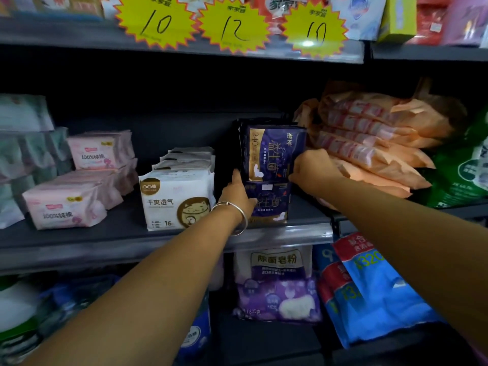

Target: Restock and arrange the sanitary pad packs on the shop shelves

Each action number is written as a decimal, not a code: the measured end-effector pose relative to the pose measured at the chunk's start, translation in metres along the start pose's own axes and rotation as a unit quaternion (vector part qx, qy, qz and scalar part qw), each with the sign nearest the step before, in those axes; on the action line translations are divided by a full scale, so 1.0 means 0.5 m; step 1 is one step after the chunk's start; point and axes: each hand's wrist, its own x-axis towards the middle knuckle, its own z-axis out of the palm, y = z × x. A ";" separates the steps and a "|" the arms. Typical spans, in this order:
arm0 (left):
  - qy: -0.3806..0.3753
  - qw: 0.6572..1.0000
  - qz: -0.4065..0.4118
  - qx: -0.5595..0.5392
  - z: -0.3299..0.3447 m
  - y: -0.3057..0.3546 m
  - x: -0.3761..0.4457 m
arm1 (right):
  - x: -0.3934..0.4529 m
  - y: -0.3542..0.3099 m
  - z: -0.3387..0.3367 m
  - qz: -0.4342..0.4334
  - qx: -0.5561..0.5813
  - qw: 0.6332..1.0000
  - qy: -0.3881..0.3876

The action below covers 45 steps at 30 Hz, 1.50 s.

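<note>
Two dark purple pad packs stand stacked on the middle shelf [169,241]. The upper purple pack [274,151] rests on the lower purple pack [272,202]. My left hand [239,192], with a silver bangle on the wrist, presses against the left side of the stack where the two packs meet. My right hand [313,167] grips the right edge of the upper pack and touches the orange pad packs [369,138] piled beside it. Left of the stack stand white cat-print packs [177,199] and pink packs [66,210].
Pale green packs [23,151] fill the far left and a green bag [467,170] the far right. Yellow price stars [232,25] hang from the shelf above. Below sit a purple soap-powder bag [277,286] and blue bags [369,294].
</note>
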 end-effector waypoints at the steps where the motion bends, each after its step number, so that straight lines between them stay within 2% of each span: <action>1: 0.003 1.000 0.001 0.003 0.000 0.000 0.004 | 0.007 0.003 0.003 -0.001 0.001 1.000 0.002; 15: 0.003 1.000 0.002 0.009 0.022 0.039 0.026 | 0.036 0.037 -0.002 0.011 0.010 1.000 0.009; 24: -0.036 0.997 0.012 -0.064 0.012 0.045 0.037 | 0.055 0.046 0.000 0.033 0.033 0.998 -0.050; 28: -0.043 0.996 -0.002 -0.072 0.019 0.055 0.039 | 0.065 0.043 0.009 0.031 0.040 0.998 -0.047; 36: -0.045 0.998 -0.004 -0.047 0.014 0.051 0.028 | 0.033 0.036 -0.008 0.047 0.033 0.997 -0.059; 41: -0.028 1.000 -0.002 0.008 0.008 0.047 0.012 | 0.009 0.024 0.008 0.034 0.002 0.994 -0.104; 45: -0.058 0.998 -0.008 0.017 0.012 0.051 0.012 | 0.011 0.012 0.022 0.022 -0.017 0.994 -0.103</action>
